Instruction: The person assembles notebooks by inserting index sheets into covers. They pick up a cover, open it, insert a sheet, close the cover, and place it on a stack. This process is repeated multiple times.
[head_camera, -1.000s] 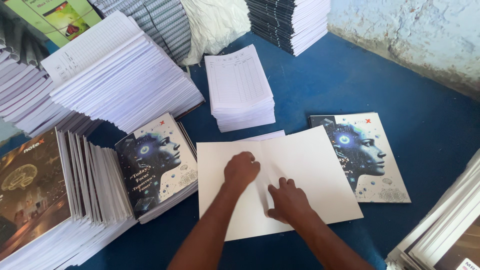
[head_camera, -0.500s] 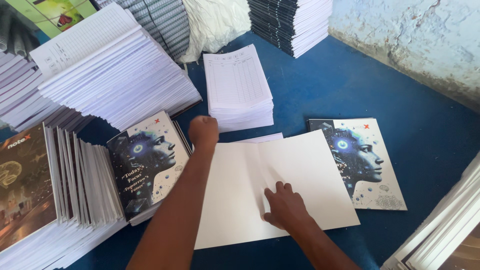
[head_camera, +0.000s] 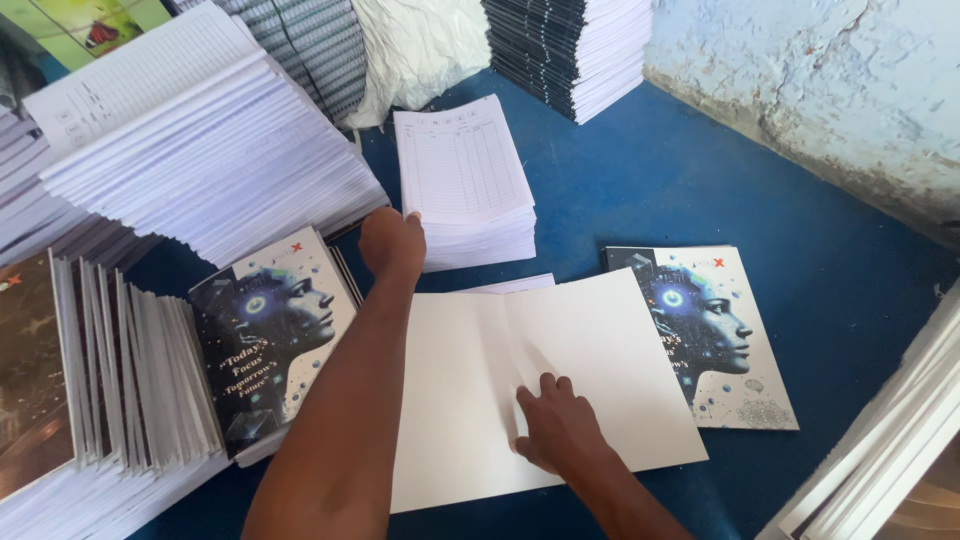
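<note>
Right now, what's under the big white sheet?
Under the big white sheet, a thin edge of more white paper peeks out at the top. The blue floor surrounds it. The right hand presses on top. Anything else underneath is covered.

Both forearms bare, no sleeve visible up to the frame edge. Left hand (head_camera: 392, 243) and right hand (head_camera: 556, 430): no gloves, rings, watch or bands. Right hand's nails short, knuckles and fingers plainly visible. Left hand seen from the back, fingers hidden. No tape or markings on either.
</note>
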